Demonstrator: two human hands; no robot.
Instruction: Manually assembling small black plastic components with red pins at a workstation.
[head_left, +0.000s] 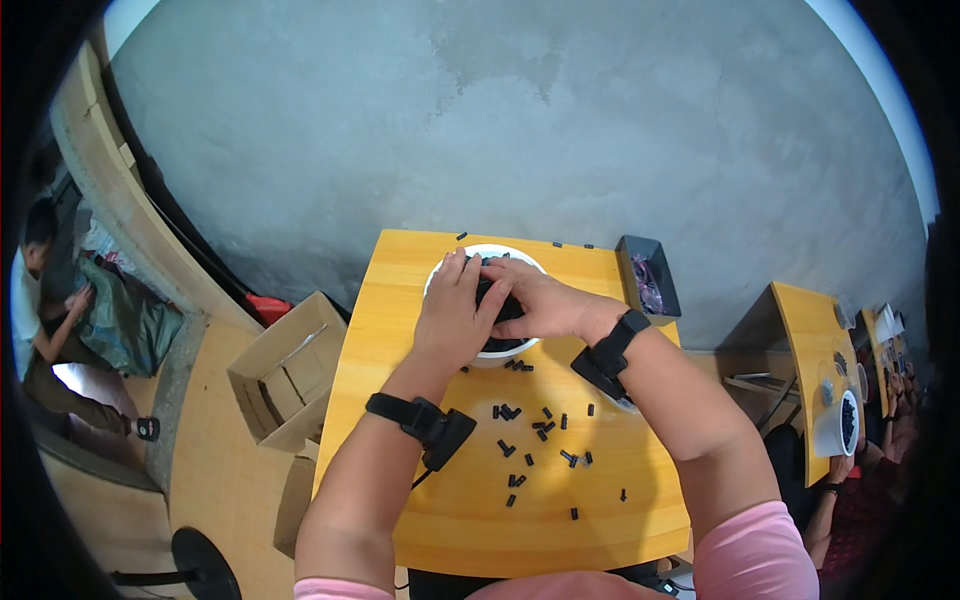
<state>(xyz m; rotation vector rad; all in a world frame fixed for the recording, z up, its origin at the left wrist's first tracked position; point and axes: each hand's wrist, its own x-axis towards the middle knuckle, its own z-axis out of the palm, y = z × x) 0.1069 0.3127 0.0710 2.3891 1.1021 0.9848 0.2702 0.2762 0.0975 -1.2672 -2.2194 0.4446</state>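
Left grip [450, 315] and right grip [545, 302] partly cover the white bowl [497, 359]; I cannot tell their hold; black pieces [564, 421] lie near.

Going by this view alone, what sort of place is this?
Probably a small workshop: loose black parts lie across the table, a white bucket holds more, and a second bucket of dark pieces is at the next table.
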